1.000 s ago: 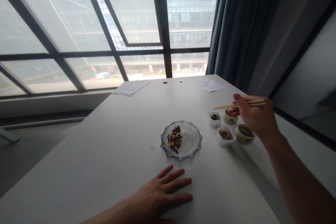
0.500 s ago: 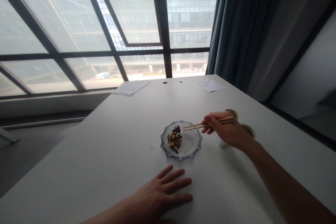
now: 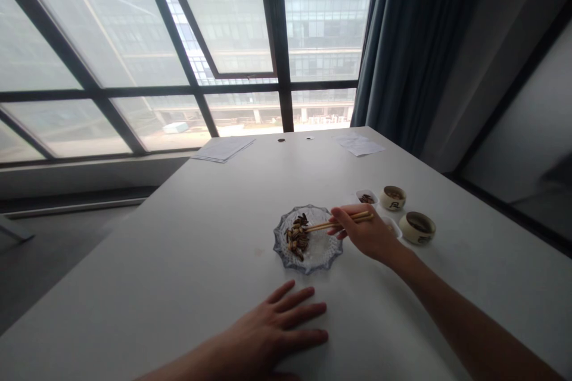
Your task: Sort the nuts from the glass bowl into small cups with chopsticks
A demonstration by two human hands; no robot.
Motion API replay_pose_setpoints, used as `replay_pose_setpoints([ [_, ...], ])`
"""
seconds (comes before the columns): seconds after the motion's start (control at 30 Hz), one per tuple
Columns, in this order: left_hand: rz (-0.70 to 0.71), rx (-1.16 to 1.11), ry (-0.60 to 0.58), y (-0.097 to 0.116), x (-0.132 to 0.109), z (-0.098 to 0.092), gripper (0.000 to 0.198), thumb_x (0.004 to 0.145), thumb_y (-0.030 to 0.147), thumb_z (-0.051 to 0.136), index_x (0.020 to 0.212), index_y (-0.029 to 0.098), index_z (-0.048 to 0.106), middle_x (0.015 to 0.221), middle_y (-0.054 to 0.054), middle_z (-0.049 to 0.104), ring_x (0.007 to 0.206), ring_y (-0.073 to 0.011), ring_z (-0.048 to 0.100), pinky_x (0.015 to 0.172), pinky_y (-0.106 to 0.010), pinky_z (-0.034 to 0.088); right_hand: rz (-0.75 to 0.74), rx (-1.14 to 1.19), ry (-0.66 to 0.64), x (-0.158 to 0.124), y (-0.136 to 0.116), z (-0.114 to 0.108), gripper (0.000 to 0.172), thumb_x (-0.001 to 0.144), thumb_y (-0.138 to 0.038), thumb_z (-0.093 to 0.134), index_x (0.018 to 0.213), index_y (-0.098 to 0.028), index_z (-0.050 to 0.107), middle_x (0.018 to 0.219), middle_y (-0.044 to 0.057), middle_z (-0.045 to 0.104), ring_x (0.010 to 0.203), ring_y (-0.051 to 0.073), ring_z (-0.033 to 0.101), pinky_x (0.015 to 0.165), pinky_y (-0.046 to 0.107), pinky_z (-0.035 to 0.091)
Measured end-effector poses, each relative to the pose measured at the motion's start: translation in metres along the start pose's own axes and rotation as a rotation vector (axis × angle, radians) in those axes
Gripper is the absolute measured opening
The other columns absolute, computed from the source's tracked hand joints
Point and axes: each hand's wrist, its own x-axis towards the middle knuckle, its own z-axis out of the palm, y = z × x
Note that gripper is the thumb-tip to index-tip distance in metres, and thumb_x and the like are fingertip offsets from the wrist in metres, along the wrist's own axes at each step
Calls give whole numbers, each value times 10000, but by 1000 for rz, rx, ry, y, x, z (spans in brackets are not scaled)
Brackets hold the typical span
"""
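Note:
My right hand [image 3: 364, 233] is closed around a pair of wooden chopsticks [image 3: 319, 226], whose tips touch or nearly touch the right side of a pile of dark brown and tan seed-like pieces [image 3: 297, 239]. The pile lies on the left half of a clear glass plate [image 3: 324, 253] with a scalloped rim. I cannot tell whether a piece is pinched between the tips. My left hand [image 3: 286, 327] rests palm down on the white table, fingers spread, just in front of the plate and apart from it.
Beyond my right hand stand two cream pots, a farther one [image 3: 392, 205] and a nearer one [image 3: 415, 237]. A small white dish [image 3: 359, 196] holds dark pieces; another [image 3: 397, 232] is partly hidden. Papers [image 3: 223, 149] and a crumpled sheet [image 3: 360, 144] lie at the far end.
My right hand has moved left and slightly down, bringing the chopstick tips together at the pile. The pots and small dishes behind it now show more. My left hand stays put.

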Motion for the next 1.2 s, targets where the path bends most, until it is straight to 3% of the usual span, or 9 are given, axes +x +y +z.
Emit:
replay_pose_setpoints([
  [0.3,1,-33,4,0,0,-1,729,954,409,737,1614,367,431,1735,-5,289,1599,-376,222,1296,-594,33,24,-49,175,0,-23,-9,623,836,-780,682,732,-170,753,692,114,788,628,269,798,567,321,660],
  [0.53,25,-55,39,0,0,1,725,953,392,727,1615,363,431,1728,-16,308,1593,-381,230,1296,-582,28,-97,-125,473,-4,-53,-55,561,849,-723,723,742,-174,774,681,113,787,588,266,791,542,314,670],
  [0.7,-1,-49,1,2,0,-3,738,949,376,743,1617,367,428,1733,-8,291,1597,-374,221,1293,-585,20,-150,-303,686,-5,-62,-89,554,889,-701,692,716,-178,752,632,109,769,511,247,759,475,301,637],
  [1.0,17,-50,27,1,0,-2,754,937,375,753,1616,369,425,1729,-15,303,1593,-374,231,1294,-575,11,-154,-421,604,3,-42,-102,548,888,-692,702,775,-161,775,658,103,783,550,260,778,492,294,632],
  [1.2,20,-30,37,2,0,-2,734,949,389,743,1612,371,430,1729,-6,305,1594,-364,239,1301,-558,24,-186,-360,602,0,-48,-98,534,881,-673,727,781,-151,780,659,103,780,552,245,774,481,274,618],
])
